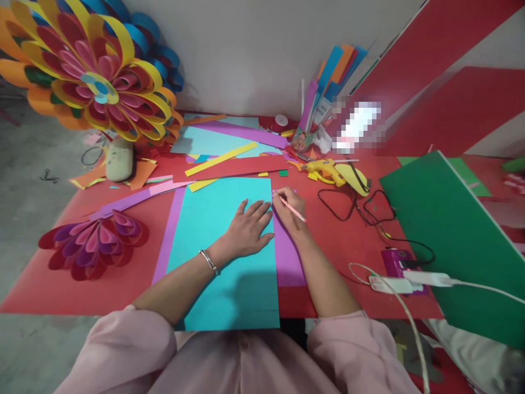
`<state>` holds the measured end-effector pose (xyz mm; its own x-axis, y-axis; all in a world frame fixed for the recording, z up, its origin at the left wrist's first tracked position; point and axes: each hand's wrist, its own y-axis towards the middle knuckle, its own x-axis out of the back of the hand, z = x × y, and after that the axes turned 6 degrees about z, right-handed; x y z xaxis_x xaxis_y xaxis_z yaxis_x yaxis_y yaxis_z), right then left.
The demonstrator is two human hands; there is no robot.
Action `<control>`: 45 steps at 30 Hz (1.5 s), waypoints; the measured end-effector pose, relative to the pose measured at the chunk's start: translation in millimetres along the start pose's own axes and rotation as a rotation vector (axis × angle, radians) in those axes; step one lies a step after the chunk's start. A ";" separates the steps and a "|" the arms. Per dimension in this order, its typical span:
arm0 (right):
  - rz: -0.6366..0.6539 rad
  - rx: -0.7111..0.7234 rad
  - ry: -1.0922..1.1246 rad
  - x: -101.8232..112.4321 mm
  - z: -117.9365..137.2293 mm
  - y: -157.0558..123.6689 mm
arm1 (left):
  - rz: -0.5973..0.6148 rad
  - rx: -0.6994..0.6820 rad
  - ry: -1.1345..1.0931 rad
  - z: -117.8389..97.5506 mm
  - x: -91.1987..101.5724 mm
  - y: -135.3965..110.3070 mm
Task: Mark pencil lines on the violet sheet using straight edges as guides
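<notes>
A turquoise sheet (pixel 221 284) lies over a purple sheet (pixel 289 268) on the red table. My left hand (pixel 250 227) rests flat on the turquoise sheet near its right edge, fingers spread. Beside that edge, my right hand (pixel 290 208) pinches a pink patterned pencil (pixel 293 209). Its tip is close to the sheet's upper right border, over the purple paper; whether it touches is too small to tell. A purple and pink paper strip (pixel 135 197) ends near the turquoise sheet's top left.
A big paper flower (pixel 100 82) stands at the back left, a smaller looped one (pixel 96 241) below. A yellow glue gun (pixel 324 171) with black cable lies right of the sheets. A green board (pixel 463 246) and white plugs (pixel 396 283) are further right. Yellow strips (pixel 221 158) lie behind.
</notes>
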<state>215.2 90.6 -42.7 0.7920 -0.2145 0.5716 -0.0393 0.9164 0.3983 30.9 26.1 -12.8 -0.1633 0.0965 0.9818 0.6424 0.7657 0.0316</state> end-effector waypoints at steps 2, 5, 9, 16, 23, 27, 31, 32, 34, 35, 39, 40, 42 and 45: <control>0.007 0.007 -0.006 0.4 1.6 0.0 | -0.007 0.004 0.015 0.4 -1.1 0.5; 0.012 0.001 -0.009 1.5 3.3 0.0 | -0.021 0.006 0.030 0.3 -3.5 0.4; 0.013 0.020 -0.008 1.8 2.1 0.0 | -0.035 0.014 0.030 -0.3 -6.0 0.2; 0.008 0.048 -0.022 0.3 -0.9 -0.2 | -0.017 0.013 0.031 -1.0 -5.5 0.7; 0.037 0.053 -0.029 1.5 1.3 -0.1 | -0.001 0.017 0.034 -2.3 -3.6 0.8; 0.037 0.075 -0.036 1.6 1.1 0.1 | -0.015 0.018 0.031 -2.0 -5.0 0.7; 0.037 0.079 -0.043 1.2 1.5 0.0 | -0.027 0.012 0.031 -1.1 -6.2 0.4; 0.041 0.076 -0.044 1.2 1.8 -0.2 | -0.026 0.011 0.031 -0.9 -6.3 0.3; 0.050 0.066 -0.041 1.5 2.7 -0.6 | -0.023 0.009 0.029 -0.4 -6.6 0.2; 0.052 0.062 -0.039 1.8 3.3 -0.8 | -0.023 0.009 0.027 -0.2 -6.7 0.2; 0.062 0.049 -0.039 3.0 6.7 -1.4 | -0.027 0.012 0.021 0.1 -7.5 0.4; 0.067 0.047 -0.043 3.3 7.6 -1.6 | -0.031 0.013 0.018 0.1 -7.6 0.4; 0.076 0.042 -0.049 4.0 9.4 -2.0 | -0.038 0.015 0.011 -0.2 -7.8 0.5; 0.074 0.037 -0.052 4.9 11.2 -2.4 | -0.037 0.018 0.001 -0.6 -7.3 0.4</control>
<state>212.3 83.6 -32.9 0.7531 -0.1653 0.6368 -0.1194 0.9175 0.3794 32.8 25.3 -19.9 -0.1861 0.0669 0.9802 0.6224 0.7800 0.0649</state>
